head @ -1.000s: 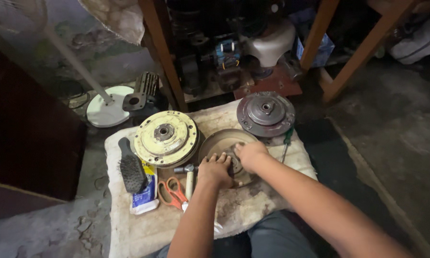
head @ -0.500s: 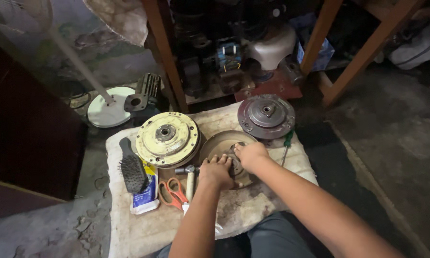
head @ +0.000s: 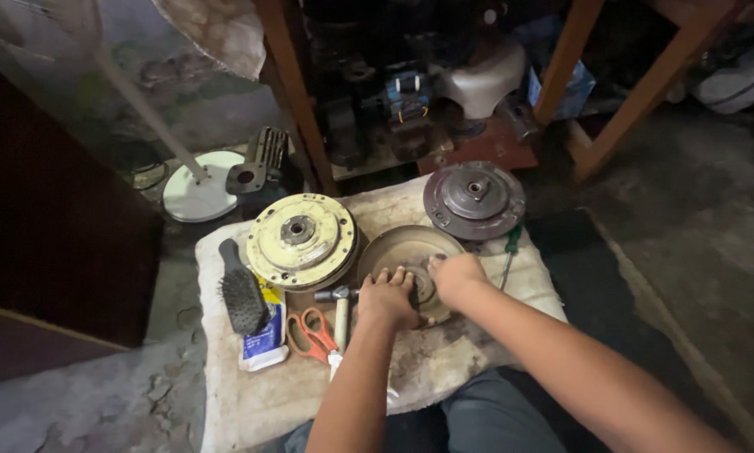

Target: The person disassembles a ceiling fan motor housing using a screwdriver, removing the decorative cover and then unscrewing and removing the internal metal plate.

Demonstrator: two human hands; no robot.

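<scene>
A round brownish metal disc (head: 402,250) lies on a dirty white cloth (head: 444,361) in front of me. My left hand (head: 387,298) presses on its near left part with fingers bent over the middle. My right hand (head: 455,275) rests on its near right part, fingers curled at the hub. To the left sits a yellowish round plate (head: 301,239) with a central hole. A dark grey round plate (head: 474,200) lies behind and to the right.
On the cloth's left are a black brush (head: 241,295), a blue-and-white packet (head: 265,342), orange-handled scissors (head: 312,332) and a small hammer (head: 340,312). A green-handled screwdriver (head: 509,248) lies right of the disc. Wooden table legs (head: 297,101) and machine parts stand behind; a fan base (head: 199,196) far left.
Both hands have stayed on the brown disc with only slight shifts of the fingers. The view has drifted a little; the parts on the cloth lie as before.
</scene>
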